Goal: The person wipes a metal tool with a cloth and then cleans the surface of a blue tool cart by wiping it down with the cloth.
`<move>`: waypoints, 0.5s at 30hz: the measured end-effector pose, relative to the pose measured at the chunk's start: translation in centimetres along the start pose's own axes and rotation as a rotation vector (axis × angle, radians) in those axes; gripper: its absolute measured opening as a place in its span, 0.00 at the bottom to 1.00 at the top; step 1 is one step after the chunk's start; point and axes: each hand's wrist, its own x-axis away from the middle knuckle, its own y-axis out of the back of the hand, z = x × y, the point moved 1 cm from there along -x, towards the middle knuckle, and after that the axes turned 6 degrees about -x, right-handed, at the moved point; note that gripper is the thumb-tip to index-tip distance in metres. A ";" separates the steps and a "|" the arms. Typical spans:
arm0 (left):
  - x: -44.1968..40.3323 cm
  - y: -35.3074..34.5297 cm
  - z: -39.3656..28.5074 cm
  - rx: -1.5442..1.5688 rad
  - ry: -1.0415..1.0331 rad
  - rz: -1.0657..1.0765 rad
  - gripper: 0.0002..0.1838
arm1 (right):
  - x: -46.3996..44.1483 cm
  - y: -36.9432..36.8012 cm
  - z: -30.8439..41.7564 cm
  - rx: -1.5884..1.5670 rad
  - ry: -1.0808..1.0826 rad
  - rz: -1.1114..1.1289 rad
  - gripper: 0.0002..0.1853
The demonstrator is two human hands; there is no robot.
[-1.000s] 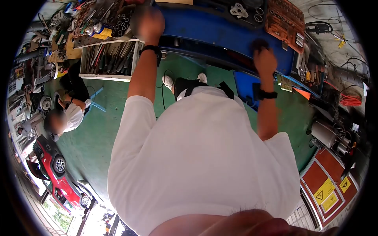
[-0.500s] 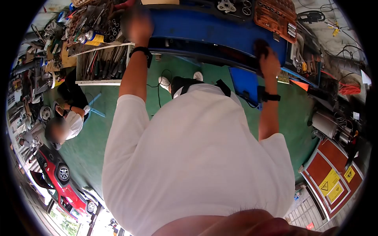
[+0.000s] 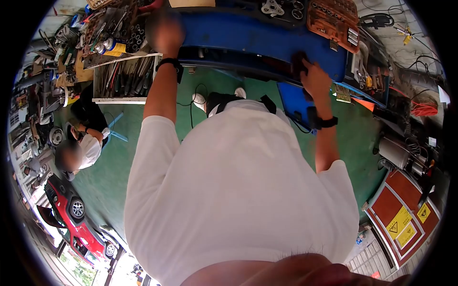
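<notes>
My right hand (image 3: 316, 81) is closed on a dark red cloth (image 3: 299, 66) at the front edge of the blue bench top (image 3: 224, 32). Part of the cloth hangs over that edge. At the bench's left end, my left hand (image 3: 168, 37) rests beside the heap of tools; its fingers are blurred, so their pose is hidden. Below it an open drawer (image 3: 119, 100) holds many long-handled tools. An orange socket case (image 3: 327, 28) lies open on the right of the bench, next to a dark tray (image 3: 257, 10) with metal parts.
Two spray cans (image 3: 109, 44) stand among wrenches at the upper left. A person (image 3: 90, 148) sits low on the left, near a red car (image 3: 81, 229). A blue panel (image 3: 293, 102) is below the bench. A red cabinet (image 3: 400, 214) stands at the lower right.
My right hand has moved right, then back left along the bench edge with the cloth. My left hand has stayed at the bench's left end while the view shifted slightly.
</notes>
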 end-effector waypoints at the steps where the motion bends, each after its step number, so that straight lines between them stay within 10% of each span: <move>1: 0.1 -0.1 0.1 -0.007 0.011 0.011 0.27 | -0.1 -0.1 -1.1 0.001 0.001 0.001 0.21; 5: 0.7 -1.8 1.3 -0.036 0.044 0.018 0.26 | -0.6 -1.0 -2.9 0.102 -0.027 0.046 0.23; 8: 1.1 -2.9 1.8 -1.258 -0.303 -0.221 0.26 | -2.7 -1.8 -3.3 0.105 -0.015 -0.002 0.24; 10: 0.8 -1.8 1.7 -0.011 0.020 -0.009 0.26 | -4.2 -2.5 -3.5 0.090 -0.011 -0.026 0.24; 15: 0.5 -1.6 1.3 -0.012 0.007 -0.014 0.26 | -2.7 -1.0 -1.3 0.171 0.034 0.113 0.23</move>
